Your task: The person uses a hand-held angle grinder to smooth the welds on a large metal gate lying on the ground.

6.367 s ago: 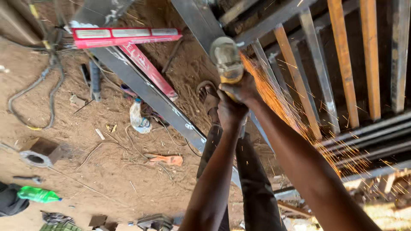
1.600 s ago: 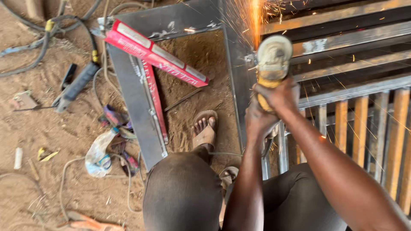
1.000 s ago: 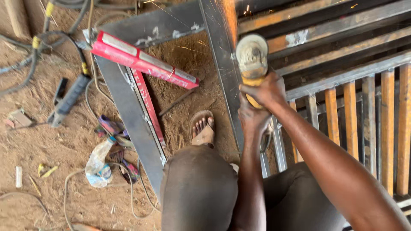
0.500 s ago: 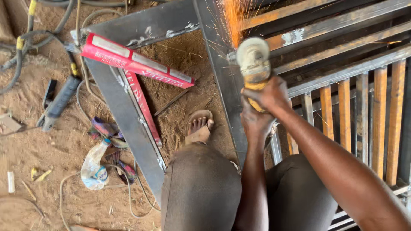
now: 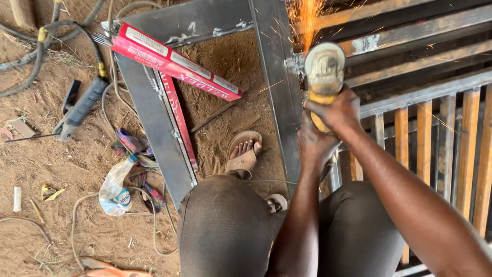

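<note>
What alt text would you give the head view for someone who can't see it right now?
Seen from above, a crouching person grips an angle grinder with the right hand and the left hand, throwing sparks off a grey steel frame on sandy ground. A red box lies across the frame; a welding electrode holder lies left.

**Grinder on the steel frame**

Both hands grip a yellow angle grinder [image 5: 324,77]: right hand [image 5: 335,109] above, left hand [image 5: 313,146] beneath. Its disc meets the grey steel frame [image 5: 277,87], throwing sparks [image 5: 306,18]. A long red box [image 5: 174,61] lies across the frame.
</note>
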